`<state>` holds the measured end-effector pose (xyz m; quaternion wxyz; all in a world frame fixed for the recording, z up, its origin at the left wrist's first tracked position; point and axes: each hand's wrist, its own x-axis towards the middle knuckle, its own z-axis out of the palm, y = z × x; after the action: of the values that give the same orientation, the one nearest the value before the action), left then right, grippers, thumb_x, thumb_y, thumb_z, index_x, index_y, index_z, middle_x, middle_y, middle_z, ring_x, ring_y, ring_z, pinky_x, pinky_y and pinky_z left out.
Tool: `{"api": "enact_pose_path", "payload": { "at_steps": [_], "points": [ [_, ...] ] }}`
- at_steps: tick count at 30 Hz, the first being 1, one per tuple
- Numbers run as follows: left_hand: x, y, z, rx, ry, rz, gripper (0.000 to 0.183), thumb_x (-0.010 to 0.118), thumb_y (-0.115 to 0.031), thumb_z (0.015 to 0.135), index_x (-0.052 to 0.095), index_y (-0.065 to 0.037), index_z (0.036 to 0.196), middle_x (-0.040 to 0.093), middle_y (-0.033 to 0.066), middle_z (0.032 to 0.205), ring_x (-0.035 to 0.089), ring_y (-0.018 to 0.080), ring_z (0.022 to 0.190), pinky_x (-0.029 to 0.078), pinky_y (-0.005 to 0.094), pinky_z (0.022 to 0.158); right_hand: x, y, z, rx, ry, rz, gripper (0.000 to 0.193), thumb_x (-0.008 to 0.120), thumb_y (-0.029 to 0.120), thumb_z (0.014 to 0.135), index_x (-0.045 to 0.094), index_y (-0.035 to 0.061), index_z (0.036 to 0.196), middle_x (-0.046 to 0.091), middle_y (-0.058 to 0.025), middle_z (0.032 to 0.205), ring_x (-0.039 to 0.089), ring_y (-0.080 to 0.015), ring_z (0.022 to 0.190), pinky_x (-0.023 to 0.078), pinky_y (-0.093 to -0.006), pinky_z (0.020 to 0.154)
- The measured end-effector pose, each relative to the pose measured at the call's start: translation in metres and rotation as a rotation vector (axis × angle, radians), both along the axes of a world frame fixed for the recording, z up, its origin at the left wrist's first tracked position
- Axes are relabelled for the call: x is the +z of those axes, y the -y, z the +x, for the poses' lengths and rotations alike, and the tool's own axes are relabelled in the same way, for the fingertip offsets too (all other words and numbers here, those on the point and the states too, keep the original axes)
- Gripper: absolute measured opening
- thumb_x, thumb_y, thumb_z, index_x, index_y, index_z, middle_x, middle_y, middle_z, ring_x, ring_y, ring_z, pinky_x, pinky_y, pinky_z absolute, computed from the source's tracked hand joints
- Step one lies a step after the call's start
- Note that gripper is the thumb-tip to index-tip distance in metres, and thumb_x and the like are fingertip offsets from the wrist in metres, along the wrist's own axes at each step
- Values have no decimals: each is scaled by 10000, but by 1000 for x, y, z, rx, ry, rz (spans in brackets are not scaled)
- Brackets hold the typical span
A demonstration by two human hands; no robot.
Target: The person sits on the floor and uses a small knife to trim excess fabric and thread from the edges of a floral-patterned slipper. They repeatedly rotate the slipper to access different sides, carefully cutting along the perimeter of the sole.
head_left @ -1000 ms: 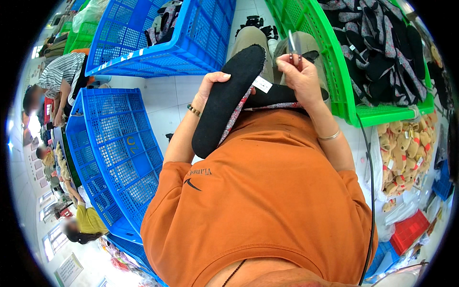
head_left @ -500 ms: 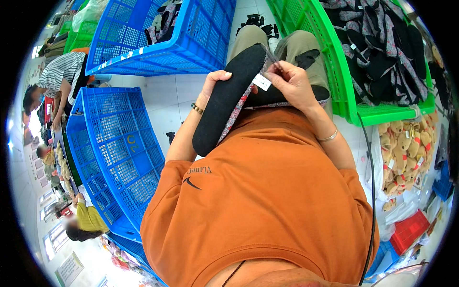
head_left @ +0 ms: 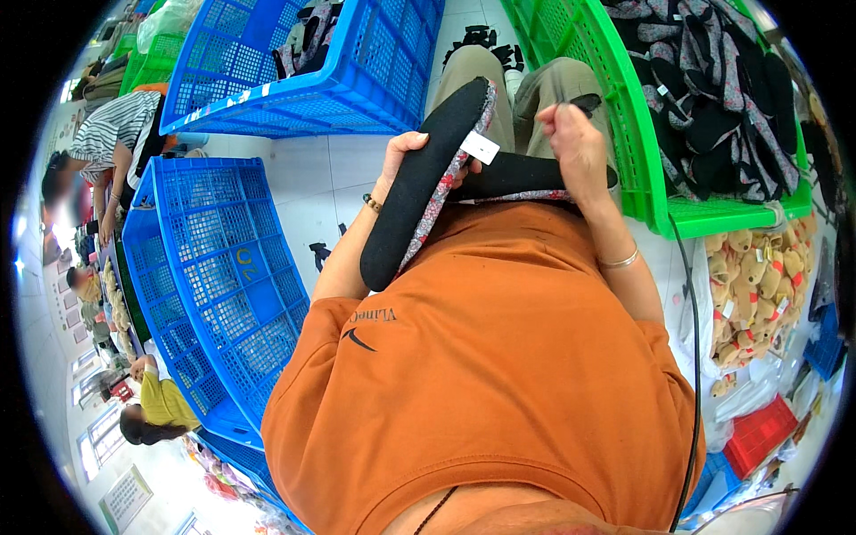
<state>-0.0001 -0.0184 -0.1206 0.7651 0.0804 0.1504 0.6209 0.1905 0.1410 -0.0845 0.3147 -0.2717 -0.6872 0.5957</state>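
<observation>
Slipper (head_left: 419, 187) is in front of you, pinched in your left hand (head_left: 399, 162) and turned to show more flowery side. Your right hand (head_left: 576, 147), curled around a blurry tool (head_left: 558, 87), has pulled away, so the slipper's tip is free.

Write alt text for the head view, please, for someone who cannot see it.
A person's left hand holds a black slipper with flowered side and white tag; the right hand grips a blurred tool. Another slipper lies across the lap, between blue crates and a green crate.
</observation>
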Motion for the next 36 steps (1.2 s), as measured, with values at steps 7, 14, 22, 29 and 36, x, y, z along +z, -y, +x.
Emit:
{"api": "enact_pose_path", "payload": {
  "at_steps": [7, 14, 22, 29, 36],
  "points": [
    [1, 2, 1, 33, -127, -28, 726, 605, -421, 739, 422, 59, 1252, 530, 228, 969, 450, 155, 595, 365, 249, 500, 4, 15, 2, 202, 31, 506, 272, 655, 264, 819, 585, 4, 780, 559, -107, 696, 536, -227, 556, 424, -301, 514],
    [2, 0, 2, 24, -117, -5, 726, 612, -413, 741, 412, 56, 1258, 518, 216, 943, 445, 148, 596, 358, 237, 494, -2, 15, -4, 143, 19, 389, 290, 703, 271, 779, 587, 7, 745, 509, -81, 625, 497, -178, 518, 393, -289, 486],
    [8, 0, 6, 46, -119, -23, 747, 620, -435, 731, 412, 56, 1255, 515, 207, 914, 445, 136, 586, 356, 227, 481, -7, 14, -6, 135, -31, 443, 282, 705, 259, 780, 584, 8, 736, 498, -74, 607, 480, -165, 510, 383, -284, 480],
    [7, 0, 7, 72, -133, -49, 731, 618, -422, 735, 421, 60, 1248, 520, 213, 915, 447, 141, 576, 357, 228, 467, -8, 15, -7, 173, -4, 415, 275, 699, 261, 790, 591, 11, 748, 511, -75, 612, 483, -157, 503, 380, -282, 473],
    [-6, 1, 3, -12, 146, 63, 698, 594, -334, 741, 402, 70, 1277, 529, 367, 1039, 598, 308, 731, 495, 338, 631, -4, 18, -13, 155, -24, 459, 255, 683, 242, 809, 598, 6, 760, 520, -79, 617, 487, -146, 520, 386, -273, 485]
  ]
}}
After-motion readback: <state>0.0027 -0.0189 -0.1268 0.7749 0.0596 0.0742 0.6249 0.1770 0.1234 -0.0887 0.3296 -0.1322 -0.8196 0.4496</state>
